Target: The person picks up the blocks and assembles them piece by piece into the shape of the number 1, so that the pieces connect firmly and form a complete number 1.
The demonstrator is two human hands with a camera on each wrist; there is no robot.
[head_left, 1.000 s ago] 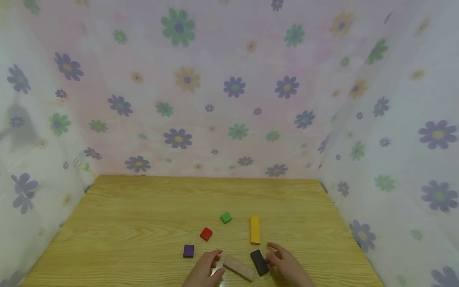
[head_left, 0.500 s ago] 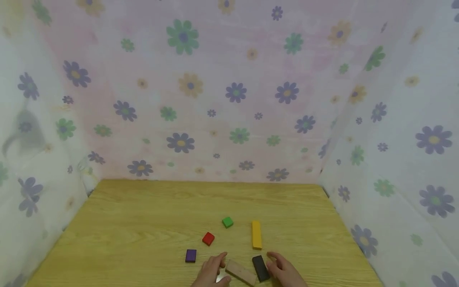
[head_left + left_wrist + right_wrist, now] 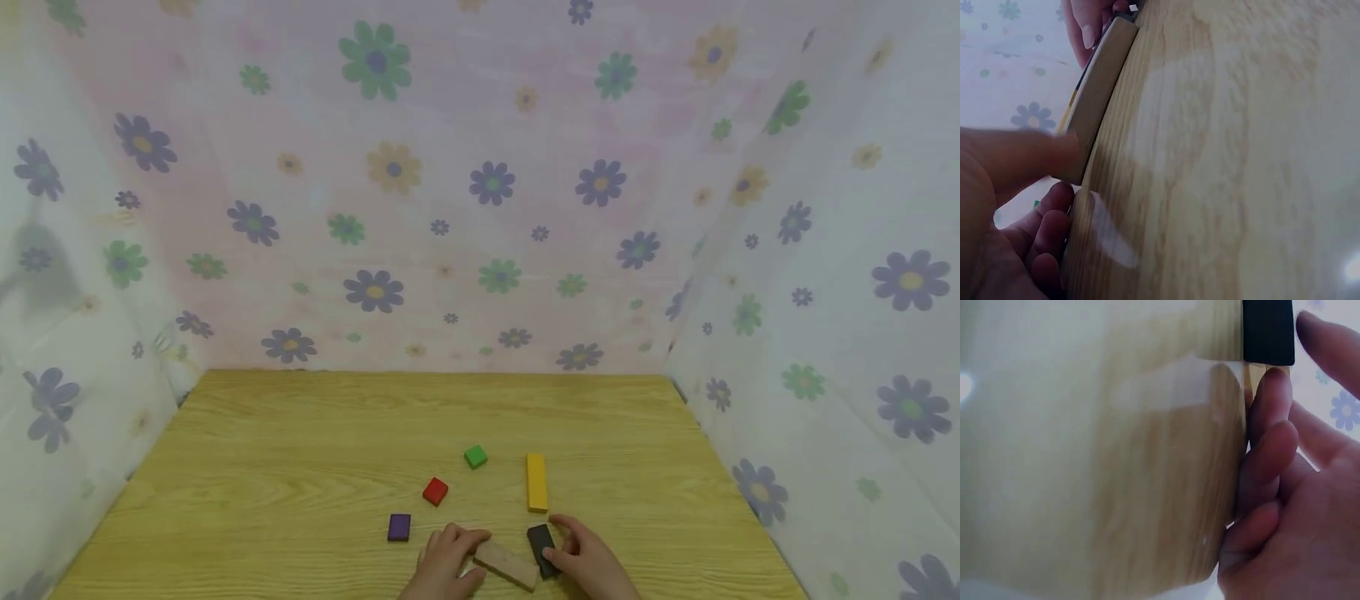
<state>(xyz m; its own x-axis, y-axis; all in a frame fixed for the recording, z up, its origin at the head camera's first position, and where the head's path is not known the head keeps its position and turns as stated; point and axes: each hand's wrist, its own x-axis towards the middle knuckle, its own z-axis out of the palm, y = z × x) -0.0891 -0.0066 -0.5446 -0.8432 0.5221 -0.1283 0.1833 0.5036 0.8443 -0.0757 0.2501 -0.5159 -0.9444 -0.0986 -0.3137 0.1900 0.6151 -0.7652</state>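
Note:
A plain wooden block (image 3: 506, 564) lies slanted on the table before my left hand (image 3: 448, 562). That hand holds the block's left end, with the thumb across its near side in the left wrist view and the index finger at its far side. To the right is a black block (image 3: 542, 550), its near end close to the wooden one. My right hand (image 3: 591, 562) is beside the black block, thumb over its right edge in the head view, index finger extended past its far end. In the right wrist view the thumb (image 3: 1322, 344) stands slightly apart from the black block.
A yellow block (image 3: 536, 482) lies lengthwise beyond the black one. Farther left are small green (image 3: 476, 457), red (image 3: 435, 492) and purple (image 3: 399, 527) blocks. Flower-patterned cloth (image 3: 450, 192) encloses the wood-grain table (image 3: 300, 450) at the back and sides.
My left hand has moved right, onto the wooden block's end. The right thumb has come over the black block's edge. The head view has tilted slightly and returned.

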